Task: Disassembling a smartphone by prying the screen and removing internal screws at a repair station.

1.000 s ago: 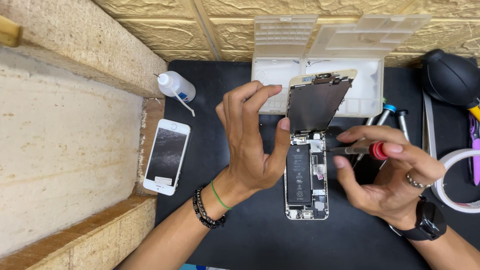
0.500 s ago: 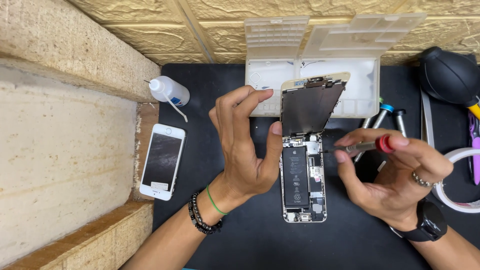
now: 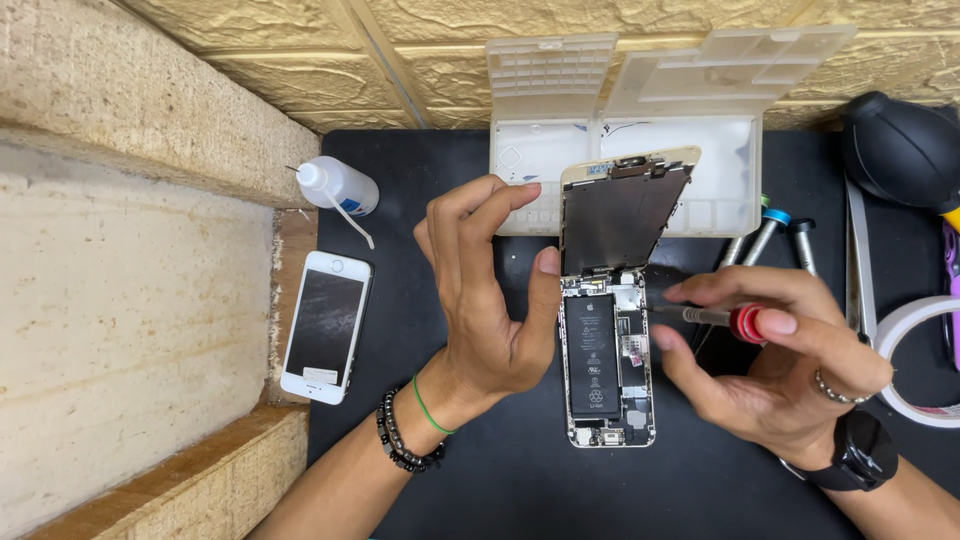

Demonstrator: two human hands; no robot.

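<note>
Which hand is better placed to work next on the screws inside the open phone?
Probably the right hand: it holds the screwdriver, tip at the open phone. The left hand props the lifted screen.

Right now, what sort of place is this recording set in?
Most likely a phone repair bench: an opened phone on a black work mat, a small screwdriver in the right hand, and a parts tray behind.

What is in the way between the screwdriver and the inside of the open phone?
Nothing visible. The right hand holds the red-capped screwdriver with its tip right at the open phone edge, just below the lifted screen. The left hand props that screen up with its thumb, clear of the tip.
</note>
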